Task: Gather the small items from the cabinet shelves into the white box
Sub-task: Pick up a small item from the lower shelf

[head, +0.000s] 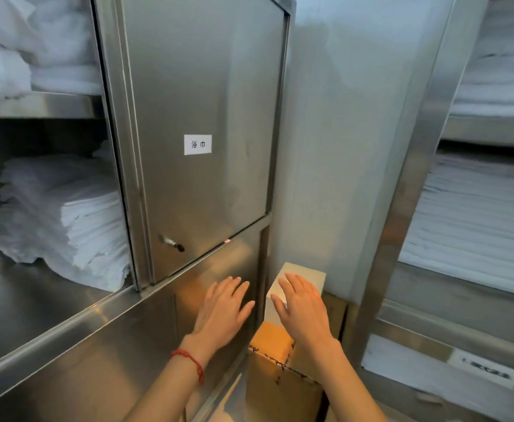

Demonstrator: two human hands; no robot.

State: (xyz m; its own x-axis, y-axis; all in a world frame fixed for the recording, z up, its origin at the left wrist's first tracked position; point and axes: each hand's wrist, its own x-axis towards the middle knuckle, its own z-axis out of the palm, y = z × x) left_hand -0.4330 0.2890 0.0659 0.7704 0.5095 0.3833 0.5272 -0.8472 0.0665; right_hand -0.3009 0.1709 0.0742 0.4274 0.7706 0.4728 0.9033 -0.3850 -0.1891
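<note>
A white box (309, 274) stands on a brown cardboard carton (272, 345) in the gap between two steel cabinets. My right hand (303, 309) hovers over the white box with fingers spread and straight, covering its near top; whether it touches is unclear. My left hand (223, 306), with a red string bracelet on the wrist, is held flat with straight fingers in front of the lower steel door (219, 269) of the left cabinet. Neither hand holds anything. No small items show on the shelves.
The left cabinet (188, 86) has a shut upper door with a paper label and a lock, and open shelves holding stacked white towels (64, 220). The right cabinet (475, 208) holds stacked white linens. A pale wall (341, 147) lies behind the boxes.
</note>
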